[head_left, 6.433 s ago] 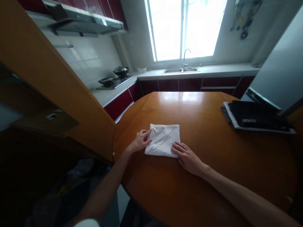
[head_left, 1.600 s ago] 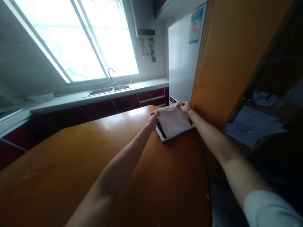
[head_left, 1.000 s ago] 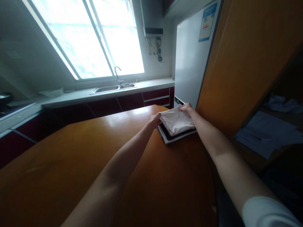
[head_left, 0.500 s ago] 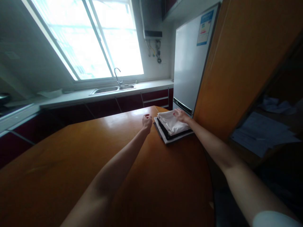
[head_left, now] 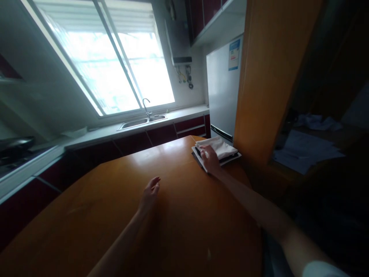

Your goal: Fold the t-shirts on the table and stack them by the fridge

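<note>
A folded white cloth [head_left: 216, 146] lies on top of a small stack of dark and light folded items [head_left: 227, 156] at the far right of the wooden table [head_left: 178, 215]. My right hand [head_left: 210, 161] rests flat on the near edge of that stack, fingers stretched out. Over the middle of the table my left hand [head_left: 150, 193] hovers with its fingers loosely extended and nothing in it.
An orange wooden panel [head_left: 268, 77] rises just right of the stack, with a white fridge [head_left: 223, 92] behind it. A counter with a sink and tap [head_left: 143, 120] runs under the window. Papers [head_left: 305, 150] lie on a shelf at the right.
The white cloth went from the table's middle onto the stack. In the last second both hands let go of it; my left hand drew back toward me, my right slid to the stack's near edge.
</note>
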The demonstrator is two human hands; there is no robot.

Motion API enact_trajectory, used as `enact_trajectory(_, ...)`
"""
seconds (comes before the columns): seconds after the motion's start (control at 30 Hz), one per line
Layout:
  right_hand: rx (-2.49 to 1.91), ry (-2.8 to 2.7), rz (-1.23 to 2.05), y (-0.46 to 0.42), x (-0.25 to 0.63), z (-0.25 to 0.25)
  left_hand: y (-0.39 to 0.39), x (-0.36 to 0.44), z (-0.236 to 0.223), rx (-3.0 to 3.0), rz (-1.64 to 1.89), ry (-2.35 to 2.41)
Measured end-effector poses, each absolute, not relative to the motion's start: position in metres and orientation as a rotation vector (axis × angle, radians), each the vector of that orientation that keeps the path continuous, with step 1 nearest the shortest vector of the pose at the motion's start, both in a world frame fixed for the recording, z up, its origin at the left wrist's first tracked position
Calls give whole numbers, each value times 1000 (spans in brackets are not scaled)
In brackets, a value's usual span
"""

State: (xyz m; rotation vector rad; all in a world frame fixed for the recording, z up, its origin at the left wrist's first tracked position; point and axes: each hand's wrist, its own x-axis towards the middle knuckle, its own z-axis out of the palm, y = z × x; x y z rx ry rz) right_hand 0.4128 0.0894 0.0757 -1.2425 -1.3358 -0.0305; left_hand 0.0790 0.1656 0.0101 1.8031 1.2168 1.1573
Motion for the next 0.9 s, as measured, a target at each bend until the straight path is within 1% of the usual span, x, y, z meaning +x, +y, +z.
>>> enact_trajectory(0.17, -1270, -1555, 238, 71, 300, 22, 134, 35, 2, 2065, 1051, 1264)
enact_trajectory(0.23, -1330, -1607, 303, 69, 273, 11, 125, 24, 0, 2187, 963, 1333)
enact_trajectory(0.3, -1391, -1664, 340, 67, 255, 8, 117, 17, -2, 2308, 804, 1447)
enact_trajectory(0.4, -1470, -1746, 348, 66, 235, 11, 104, 13, -2, 2439, 538, 1570)
enact_trajectory(0.5, -1556, -1840, 350, 63, 221, 9, 93, 17, -2, 2492, 389, 1618)
enact_trajectory(0.7, -1762, -2127, 340, 58, 207, -13, 83, 24, -11, 2606, 270, 1537)
enact_trajectory(0.9, -1809, -2260, 316, 57, 207, -19, 80, 21, -15, 2630, 226, 1479)
